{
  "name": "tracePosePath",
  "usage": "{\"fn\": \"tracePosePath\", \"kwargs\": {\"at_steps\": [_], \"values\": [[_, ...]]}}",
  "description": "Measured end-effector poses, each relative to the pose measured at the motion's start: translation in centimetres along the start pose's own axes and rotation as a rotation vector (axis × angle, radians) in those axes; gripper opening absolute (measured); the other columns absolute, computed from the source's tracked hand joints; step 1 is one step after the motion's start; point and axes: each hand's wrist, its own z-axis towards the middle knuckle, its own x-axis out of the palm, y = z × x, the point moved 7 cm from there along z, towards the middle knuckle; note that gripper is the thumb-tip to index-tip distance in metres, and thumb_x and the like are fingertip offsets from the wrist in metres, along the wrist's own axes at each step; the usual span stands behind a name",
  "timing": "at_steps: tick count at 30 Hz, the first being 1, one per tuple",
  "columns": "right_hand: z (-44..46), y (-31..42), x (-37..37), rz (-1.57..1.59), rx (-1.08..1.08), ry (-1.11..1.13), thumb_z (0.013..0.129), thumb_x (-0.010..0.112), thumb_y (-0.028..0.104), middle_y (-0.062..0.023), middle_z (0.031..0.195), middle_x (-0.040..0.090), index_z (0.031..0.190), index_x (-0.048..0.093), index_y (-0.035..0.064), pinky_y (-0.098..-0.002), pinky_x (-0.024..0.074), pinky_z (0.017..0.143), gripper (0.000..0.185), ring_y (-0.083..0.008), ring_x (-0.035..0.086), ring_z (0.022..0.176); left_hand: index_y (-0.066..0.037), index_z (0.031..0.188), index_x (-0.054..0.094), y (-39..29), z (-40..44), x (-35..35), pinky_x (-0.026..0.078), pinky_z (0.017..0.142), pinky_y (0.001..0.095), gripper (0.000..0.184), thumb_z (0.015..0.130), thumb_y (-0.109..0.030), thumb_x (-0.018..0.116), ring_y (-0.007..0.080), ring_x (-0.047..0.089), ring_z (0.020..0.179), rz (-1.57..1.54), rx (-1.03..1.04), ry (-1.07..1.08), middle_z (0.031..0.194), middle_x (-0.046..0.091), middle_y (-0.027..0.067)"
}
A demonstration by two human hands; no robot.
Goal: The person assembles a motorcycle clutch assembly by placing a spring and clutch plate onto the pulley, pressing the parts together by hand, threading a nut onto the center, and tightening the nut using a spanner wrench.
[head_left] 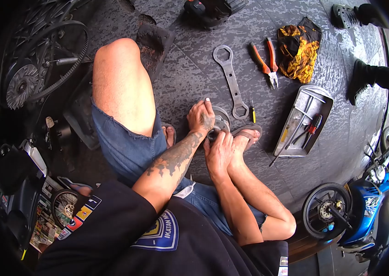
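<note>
Between my feet, a round metal part (222,120) with a dark centre is held by both hands. My left hand (201,117), at the end of the tattooed forearm, is closed on its left side, with the thumb pointing up. The fingers of my right hand (219,154) are bent against its lower edge, near a dark ring. Just beyond the part lies a long flat wrench (232,83) with a large ring at each end. A small yellow screwdriver (253,113) rests to the right of the wrench's lower end.
Orange-handled pliers (269,65) and a yellow-black cloth (299,49) lie farther out. A metal tray (324,120) holds several tools at the right. An engine with a belt (23,86) is at the left, a blue motorcycle (364,209) at lower right. Another person's shoes (359,83) show at the right.
</note>
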Motion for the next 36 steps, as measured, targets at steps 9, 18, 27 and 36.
{"fn": "tracePosePath", "kwargs": {"at_steps": [9, 18, 27, 36], "values": [[-0.21, 0.23, -0.01, -0.011, -0.044, 0.007, 0.082, 0.067, 0.022, -0.0170, 0.116, 0.052, 0.109, 0.052, 0.0013, -0.0448, 0.0409, 0.086, 0.037, -0.0344, 0.051, 0.107, -0.001, 0.085, 0.065, -0.07, -0.19, -0.11, 0.047, 0.083, 0.0535, 0.050, 0.099, -0.039, 0.035, 0.0436, 0.061, 0.095, -0.007, 0.014, -0.006, 0.094, 0.067, 0.0226], [0.08, 0.36, -0.11, -0.001, -0.091, -0.013, 0.082, 0.066, 0.021, -0.0180, 0.115, 0.052, 0.108, 0.051, 0.0010, -0.0448, 0.0409, 0.087, 0.036, -0.0351, 0.051, 0.106, -0.002, 0.084, 0.064, -0.23, 0.00, -0.14, 0.048, 0.082, 0.0529, 0.049, 0.099, -0.039, 0.035, 0.0424, 0.062, 0.094, 0.009, 0.019, -0.024, 0.093, 0.067, 0.0216], [0.27, -0.03, -0.05, -0.017, -0.020, 0.002, 0.084, 0.067, 0.028, -0.0170, 0.107, 0.052, 0.105, 0.051, 0.0013, -0.0463, 0.0400, 0.086, 0.037, -0.0343, 0.051, 0.103, -0.001, 0.086, 0.064, -0.08, -0.06, 0.00, 0.047, 0.081, 0.0535, 0.051, 0.100, -0.038, 0.034, 0.0453, 0.061, 0.093, -0.012, 0.028, -0.029, 0.092, 0.066, 0.0236], [0.35, -0.31, 0.07, -0.091, 0.070, 0.045, 0.082, 0.069, 0.034, -0.0177, 0.105, 0.051, 0.101, 0.049, 0.0001, -0.0481, 0.0390, 0.086, 0.044, -0.0344, 0.051, 0.102, -0.001, 0.085, 0.065, -0.11, 0.05, -0.13, 0.048, 0.083, 0.0531, 0.049, 0.099, -0.038, 0.036, 0.0423, 0.062, 0.096, -0.005, 0.015, -0.009, 0.095, 0.067, 0.0222]]}}
